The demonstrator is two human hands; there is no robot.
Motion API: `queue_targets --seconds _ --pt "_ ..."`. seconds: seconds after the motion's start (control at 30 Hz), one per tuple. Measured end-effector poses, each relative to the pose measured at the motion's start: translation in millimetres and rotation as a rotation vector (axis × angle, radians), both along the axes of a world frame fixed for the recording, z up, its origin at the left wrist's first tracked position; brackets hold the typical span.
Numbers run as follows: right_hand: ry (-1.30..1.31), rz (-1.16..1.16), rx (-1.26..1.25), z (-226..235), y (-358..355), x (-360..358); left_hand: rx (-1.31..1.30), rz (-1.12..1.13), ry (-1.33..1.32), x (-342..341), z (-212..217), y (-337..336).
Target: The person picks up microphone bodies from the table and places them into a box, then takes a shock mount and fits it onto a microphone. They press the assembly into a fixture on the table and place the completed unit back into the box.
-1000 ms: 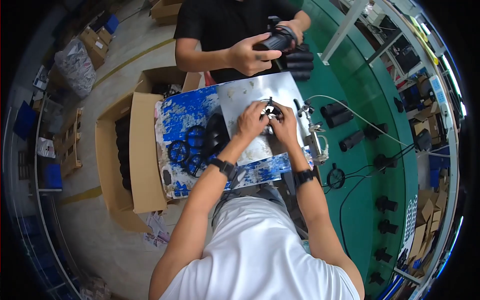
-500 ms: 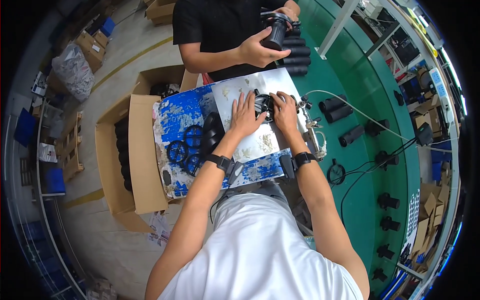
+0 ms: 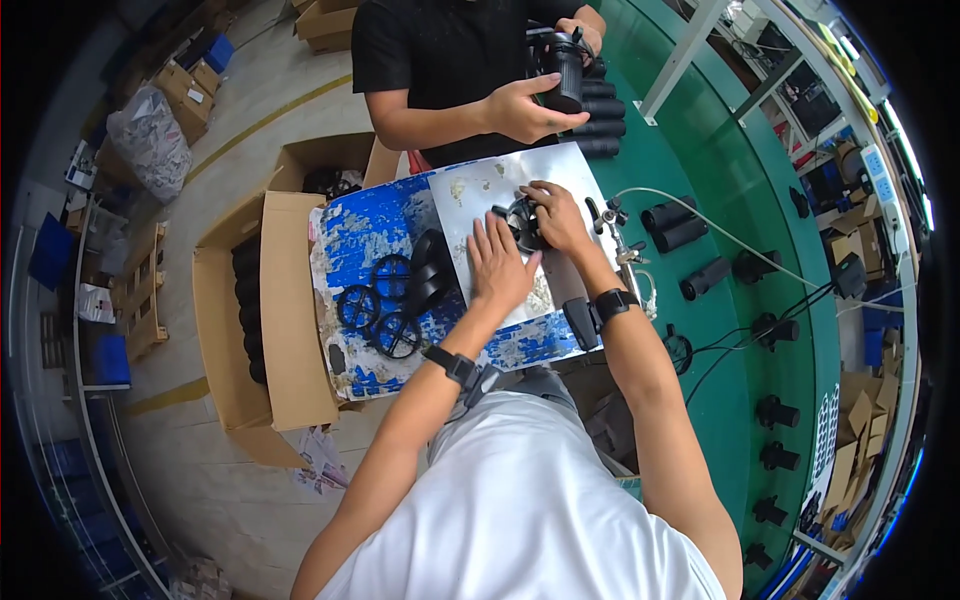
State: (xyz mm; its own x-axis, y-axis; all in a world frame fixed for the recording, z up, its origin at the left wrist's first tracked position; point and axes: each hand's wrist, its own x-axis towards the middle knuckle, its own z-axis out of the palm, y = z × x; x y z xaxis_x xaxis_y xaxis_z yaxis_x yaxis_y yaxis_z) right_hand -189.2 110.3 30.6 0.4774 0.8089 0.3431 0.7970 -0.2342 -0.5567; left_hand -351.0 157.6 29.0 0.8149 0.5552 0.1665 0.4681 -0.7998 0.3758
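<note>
A black round part with a spoked ring point(image 3: 522, 222) rests on the shiny metal plate point(image 3: 455, 190). My right hand point(image 3: 560, 217) curls its fingers over the right and far side of this part, gripping it. Against its near left side lies my left hand point(image 3: 503, 270), fingers stretched out over the plate, fingertips close to the ring. Partly hidden under the hands, the part's finer details cannot be made out. Black curved pipe-like pieces point(image 3: 430, 270) and several loose black spoked rings point(image 3: 397, 335) sit left of the plate on the worn blue tabletop point(image 3: 365, 220).
Across the table, a person in black holds a black ribbed cylinder point(image 3: 566, 80). An open cardboard box point(image 3: 295, 300) with black parts stands at left. Metal fittings with a hose point(image 3: 625, 245) edge the plate's right side. Black cylinders point(image 3: 675, 225) lie on the green bench point(image 3: 720, 340).
My left hand has slid nearer to me and flattened out. My right hand has shifted over the part, its fingers more bent. The other person's cylinder has turned more upright.
</note>
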Motion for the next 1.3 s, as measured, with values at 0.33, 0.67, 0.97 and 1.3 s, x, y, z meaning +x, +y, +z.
queue_targets --seconds 0.33,0.67,0.97,1.3 --pt "-0.378 0.249 -0.164 24.9 0.8 -12.8 -0.021 -0.102 -0.371 -24.4 31.8 32.2" --pt "-0.213 0.073 -0.332 13.1 13.8 -29.3 0.006 -0.004 -0.183 -14.5 16.1 -4.1" --pt "-0.351 0.073 -0.357 20.3 29.5 -27.4 -0.144 -0.064 -0.14 -29.5 19.4 -33.5" --pt "-0.536 0.72 -0.375 43.7 34.3 -6.0 -0.056 -0.201 -0.213 -16.5 14.3 -53.4"
